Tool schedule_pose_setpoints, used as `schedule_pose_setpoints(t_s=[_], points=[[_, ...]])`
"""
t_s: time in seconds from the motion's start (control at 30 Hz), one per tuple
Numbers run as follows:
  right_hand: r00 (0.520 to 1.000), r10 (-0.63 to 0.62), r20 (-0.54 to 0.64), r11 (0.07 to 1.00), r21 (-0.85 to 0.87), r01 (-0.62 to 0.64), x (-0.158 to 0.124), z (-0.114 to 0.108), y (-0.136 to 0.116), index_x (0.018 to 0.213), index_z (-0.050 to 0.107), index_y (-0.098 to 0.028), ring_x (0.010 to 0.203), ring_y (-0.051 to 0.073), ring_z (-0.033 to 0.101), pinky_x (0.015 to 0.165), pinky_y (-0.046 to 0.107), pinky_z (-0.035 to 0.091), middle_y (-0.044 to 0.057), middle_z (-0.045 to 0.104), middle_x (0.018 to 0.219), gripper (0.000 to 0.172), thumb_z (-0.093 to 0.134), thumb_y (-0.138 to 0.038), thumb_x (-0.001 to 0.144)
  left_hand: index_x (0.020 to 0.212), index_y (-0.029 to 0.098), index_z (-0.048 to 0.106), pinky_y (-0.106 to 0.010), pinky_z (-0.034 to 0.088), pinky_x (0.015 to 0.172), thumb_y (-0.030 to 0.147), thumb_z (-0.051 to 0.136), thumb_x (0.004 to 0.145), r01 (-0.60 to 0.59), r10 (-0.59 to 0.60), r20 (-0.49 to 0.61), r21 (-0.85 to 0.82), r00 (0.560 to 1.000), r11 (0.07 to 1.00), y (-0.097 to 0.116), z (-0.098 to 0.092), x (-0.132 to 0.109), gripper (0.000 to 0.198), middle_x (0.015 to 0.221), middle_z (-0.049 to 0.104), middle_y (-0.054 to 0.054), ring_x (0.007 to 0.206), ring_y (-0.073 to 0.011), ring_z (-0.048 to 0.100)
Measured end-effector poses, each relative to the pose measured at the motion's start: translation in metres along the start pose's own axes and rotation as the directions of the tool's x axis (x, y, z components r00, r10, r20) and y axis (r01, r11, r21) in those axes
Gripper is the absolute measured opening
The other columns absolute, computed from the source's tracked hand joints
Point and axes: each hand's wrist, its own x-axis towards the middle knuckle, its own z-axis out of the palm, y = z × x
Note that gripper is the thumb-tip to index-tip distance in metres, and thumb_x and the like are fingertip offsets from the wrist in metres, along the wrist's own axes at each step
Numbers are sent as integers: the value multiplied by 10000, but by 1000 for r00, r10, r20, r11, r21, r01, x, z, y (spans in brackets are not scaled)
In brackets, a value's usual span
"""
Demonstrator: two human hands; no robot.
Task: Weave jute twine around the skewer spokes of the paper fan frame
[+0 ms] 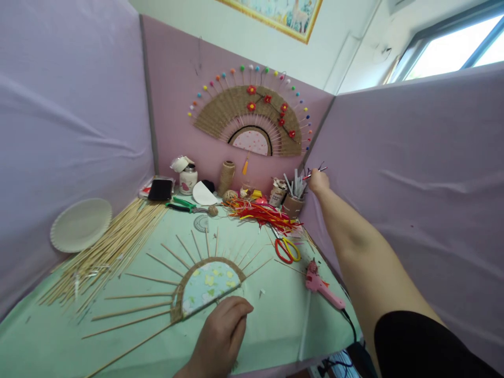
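Observation:
My right hand (318, 181) is stretched out to the back right corner, fingers closed around a thin pen (310, 176) with red and dark parts. Just below it stands a brown cup (293, 205) holding white glue sticks (295, 182). Near the front edge, my left hand (224, 331) rests on the table with its fingers curled together; nothing shows in them. Close beside that hand lies a half-round fan base (210, 286) covered in blue floral cloth with a brown rim. Thin bamboo sticks (144, 295) fan outward from the rim.
A pink glue gun (323, 286) with a cable lies at right, near red-and-yellow scissors (286, 249). Red and yellow strands (263, 212), green pliers (189, 206) and a twine spool (227, 178) are behind. Bamboo sticks (118, 236) and a white plate (81, 226) lie left. A finished fan (252, 113) hangs behind.

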Motion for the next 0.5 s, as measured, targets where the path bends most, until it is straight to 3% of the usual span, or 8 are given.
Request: schedule_pose_setpoints(t_s=[0.33,0.5], points=[[979,-68,-193,998,3,70,19,-44,-29,1210,594,-171,944,306,660,729,322,427,173,699,1061,344,519,-190,875,1029,234,648,-241,588,805,108,501,879,-57,55,50,39,997,998,-7,0,1,245,962,727,-63,905,-163,702],[970,-92,-226,995,16,98,19,-49,-38,1163,614,-138,917,315,666,729,332,434,189,699,1008,314,496,-166,873,1032,231,638,-204,578,799,92,520,864,-89,88,40,25,995,996,-9,0,2,248,946,726,-55,893,-149,703]])
